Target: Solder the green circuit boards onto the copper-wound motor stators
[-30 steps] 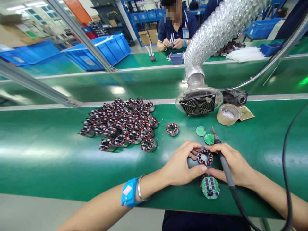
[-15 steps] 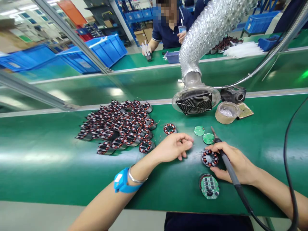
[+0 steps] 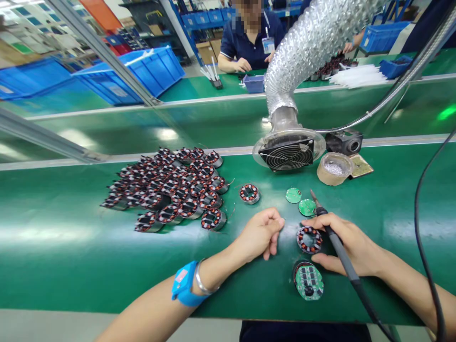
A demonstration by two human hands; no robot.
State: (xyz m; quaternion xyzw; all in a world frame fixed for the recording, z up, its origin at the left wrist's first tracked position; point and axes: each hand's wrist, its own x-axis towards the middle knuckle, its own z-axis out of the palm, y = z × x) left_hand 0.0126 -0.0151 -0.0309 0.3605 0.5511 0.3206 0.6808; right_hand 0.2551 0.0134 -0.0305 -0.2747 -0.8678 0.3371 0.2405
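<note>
Left hand (image 3: 258, 236) withdrew, fingers together; right fingers (image 3: 315, 222) clamp soldering iron (image 3: 341, 255) beside orange-wound black ring (image 3: 301, 241).

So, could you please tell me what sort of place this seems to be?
It looks like a factory assembly line, probably for small motors: many wound rings stand clustered on a green bench, the right hand holds what appears to be a soldering iron, and a silvery duct hangs above.

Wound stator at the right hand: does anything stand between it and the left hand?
Nothing visible does: only green tabletop separates the left hand from the wound stator. The right hand, holding the soldering iron, is on the other side.
</note>
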